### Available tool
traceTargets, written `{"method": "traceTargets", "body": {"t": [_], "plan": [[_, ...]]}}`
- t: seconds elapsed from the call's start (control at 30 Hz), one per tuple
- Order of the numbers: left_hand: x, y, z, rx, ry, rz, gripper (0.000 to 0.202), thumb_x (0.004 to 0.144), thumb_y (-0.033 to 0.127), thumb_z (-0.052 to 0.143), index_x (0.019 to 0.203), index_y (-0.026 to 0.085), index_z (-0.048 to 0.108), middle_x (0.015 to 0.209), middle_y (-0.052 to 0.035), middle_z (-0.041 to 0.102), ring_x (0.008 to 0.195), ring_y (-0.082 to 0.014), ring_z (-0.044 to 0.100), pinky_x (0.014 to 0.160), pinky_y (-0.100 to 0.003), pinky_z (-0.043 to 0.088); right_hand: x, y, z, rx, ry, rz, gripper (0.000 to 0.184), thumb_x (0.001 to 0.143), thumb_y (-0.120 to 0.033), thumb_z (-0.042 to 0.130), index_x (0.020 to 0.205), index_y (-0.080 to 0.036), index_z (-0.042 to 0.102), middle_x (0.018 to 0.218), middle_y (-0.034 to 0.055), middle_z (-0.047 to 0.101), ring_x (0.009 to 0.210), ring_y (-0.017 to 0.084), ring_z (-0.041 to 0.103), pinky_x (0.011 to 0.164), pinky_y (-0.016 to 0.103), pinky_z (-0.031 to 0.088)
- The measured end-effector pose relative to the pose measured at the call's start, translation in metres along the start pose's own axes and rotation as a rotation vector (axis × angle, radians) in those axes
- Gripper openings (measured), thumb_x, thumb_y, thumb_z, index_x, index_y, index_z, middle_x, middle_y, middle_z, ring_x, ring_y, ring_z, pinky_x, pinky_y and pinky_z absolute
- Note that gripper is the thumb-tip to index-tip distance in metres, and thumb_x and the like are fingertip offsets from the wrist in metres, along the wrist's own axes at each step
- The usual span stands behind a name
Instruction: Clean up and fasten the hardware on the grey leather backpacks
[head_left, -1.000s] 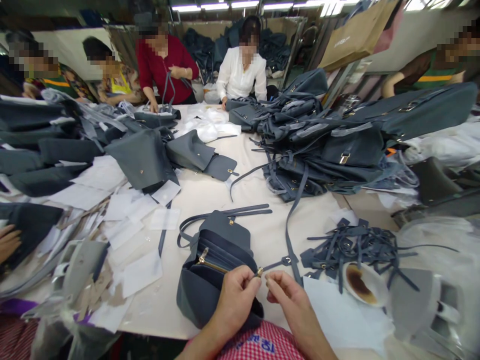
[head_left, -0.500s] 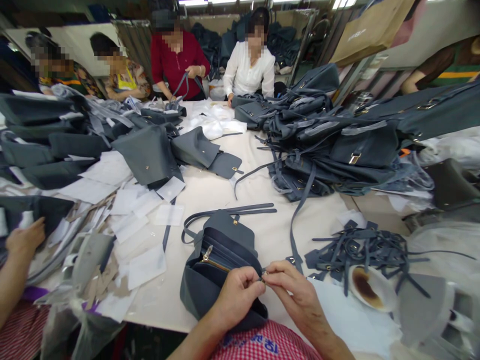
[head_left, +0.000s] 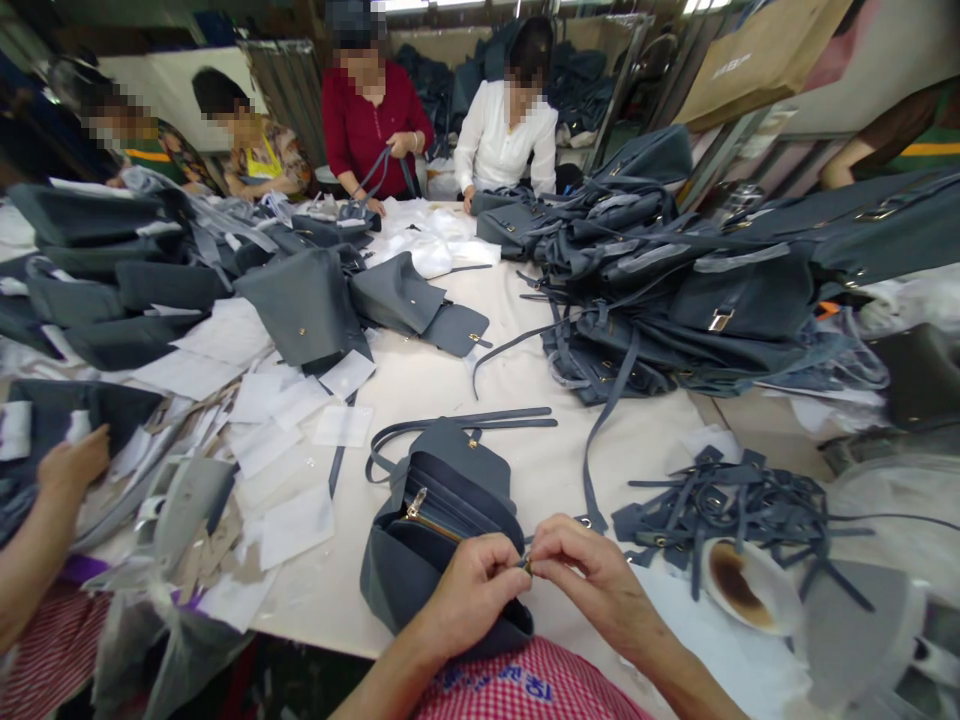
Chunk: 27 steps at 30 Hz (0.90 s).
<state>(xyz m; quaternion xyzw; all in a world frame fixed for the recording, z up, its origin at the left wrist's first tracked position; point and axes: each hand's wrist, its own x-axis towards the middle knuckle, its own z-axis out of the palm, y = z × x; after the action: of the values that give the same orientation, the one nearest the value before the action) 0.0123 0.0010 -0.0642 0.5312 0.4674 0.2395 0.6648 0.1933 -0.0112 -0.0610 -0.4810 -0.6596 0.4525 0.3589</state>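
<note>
A dark blue-grey leather bag (head_left: 405, 575) rests at the table's front edge against my apron, its mouth open and a gold zip (head_left: 431, 522) showing inside. My left hand (head_left: 480, 585) is closed in a pinch on the bag's right rim. Meeting it there, my right hand (head_left: 585, 570) pinches a small gold-coloured metal fitting (head_left: 527, 564); its exact kind is too small to make out. The bag's flap (head_left: 469, 465) lies folded back, away from me. Behind it curves a long strap (head_left: 465, 420).
Loose dark straps (head_left: 720, 500) and a white bowl (head_left: 784, 600) with brown liquid lie at right. Bags are piled at the back right (head_left: 675, 290) and left (head_left: 135, 285). White sheets (head_left: 296, 525) spread at left, beside a co-worker's hand (head_left: 71, 465). Several co-workers sit across the table.
My right hand's fingers have drawn in closer at the metal fitting. The bag has stayed in place. My view has shifted slightly, and the co-worker's hand at left still holds a bag.
</note>
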Motion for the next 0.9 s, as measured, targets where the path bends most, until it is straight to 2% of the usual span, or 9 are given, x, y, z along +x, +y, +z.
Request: {"method": "traceTargets", "body": {"t": [0.13,0.4,0.5,0.57,0.67,0.77,0.83,0.9], "plan": [[0.001,0.0,0.0,0.009,-0.017,-0.005,0.018,0.068,0.021,0.056,0.056,0.019,0.042,0.058,0.0051,0.042,0.058,-0.0106,0.038,0.057,-0.023,0.029,0.001,0.001,-0.003,-0.012,-0.05,0.061,0.016,0.083,-0.008,0.06,0.073,-0.021,0.062,0.077,-0.0001,0.059,0.075,0.015,0.058,0.067,0.026,0.042],[0.003,0.002,-0.003,0.001,-0.053,0.012,0.019,0.069,0.022,0.056,0.056,0.019,0.043,0.061,0.0044,0.042,0.06,-0.0112,0.039,0.058,-0.023,0.029,0.004,-0.002,-0.006,-0.11,-0.116,0.017,0.018,0.087,-0.009,0.052,0.073,-0.021,0.053,0.077,-0.0002,0.055,0.075,0.015,0.056,0.068,0.027,0.041],[0.004,0.002,-0.004,0.009,-0.064,0.031,0.021,0.068,0.022,0.057,0.053,0.019,0.042,0.061,0.004,0.043,0.061,-0.0112,0.04,0.058,-0.023,0.03,0.005,-0.003,-0.007,-0.212,-0.176,0.011,0.018,0.092,-0.013,0.044,0.076,-0.022,0.047,0.081,0.001,0.054,0.077,0.016,0.056,0.069,0.027,0.042],[0.004,0.001,-0.002,-0.034,-0.057,-0.005,0.019,0.068,0.023,0.057,0.054,0.019,0.044,0.058,0.0044,0.044,0.057,-0.0107,0.04,0.056,-0.023,0.029,0.005,-0.002,-0.005,-0.354,-0.184,-0.035,0.018,0.094,-0.015,0.04,0.079,-0.022,0.046,0.081,0.0016,0.054,0.074,0.016,0.056,0.066,0.028,0.041],[0.004,-0.003,0.003,-0.157,-0.006,-0.09,0.015,0.068,0.027,0.056,0.057,0.019,0.048,0.05,0.0059,0.042,0.049,-0.0096,0.035,0.051,-0.024,0.026,0.0,0.006,0.007,-0.628,-0.082,-0.171,0.018,0.094,-0.016,0.036,0.081,-0.023,0.046,0.076,0.0019,0.055,0.063,0.017,0.055,0.058,0.028,0.039],[0.005,-0.007,0.006,-0.263,0.062,-0.138,0.018,0.068,0.032,0.055,0.058,0.019,0.05,0.044,0.0067,0.04,0.045,-0.0088,0.031,0.049,-0.024,0.022,-0.015,0.02,0.025,-0.778,0.071,-0.259,0.023,0.095,-0.016,0.031,0.079,-0.023,0.046,0.069,0.001,0.055,0.056,0.017,0.057,0.054,0.028,0.039],[0.006,-0.008,0.005,-0.313,0.099,-0.146,0.023,0.07,0.038,0.056,0.06,0.018,0.051,0.043,0.0074,0.039,0.043,-0.0079,0.028,0.048,-0.024,0.019,-0.028,0.032,0.031,-0.82,0.113,-0.238,0.027,0.096,-0.016,0.028,0.077,-0.024,0.045,0.065,-0.0003,0.054,0.051,0.015,0.058,0.051,0.026,0.039],[0.006,-0.008,0.003,-0.328,0.107,-0.134,0.027,0.072,0.043,0.057,0.063,0.017,0.052,0.043,0.0076,0.039,0.042,-0.0073,0.026,0.049,-0.024,0.018,-0.039,0.044,0.028,-0.846,0.104,-0.153,0.028,0.096,-0.016,0.027,0.077,-0.024,0.046,0.064,-0.0007,0.056,0.049,0.015,0.059,0.049,0.026,0.039]]}}
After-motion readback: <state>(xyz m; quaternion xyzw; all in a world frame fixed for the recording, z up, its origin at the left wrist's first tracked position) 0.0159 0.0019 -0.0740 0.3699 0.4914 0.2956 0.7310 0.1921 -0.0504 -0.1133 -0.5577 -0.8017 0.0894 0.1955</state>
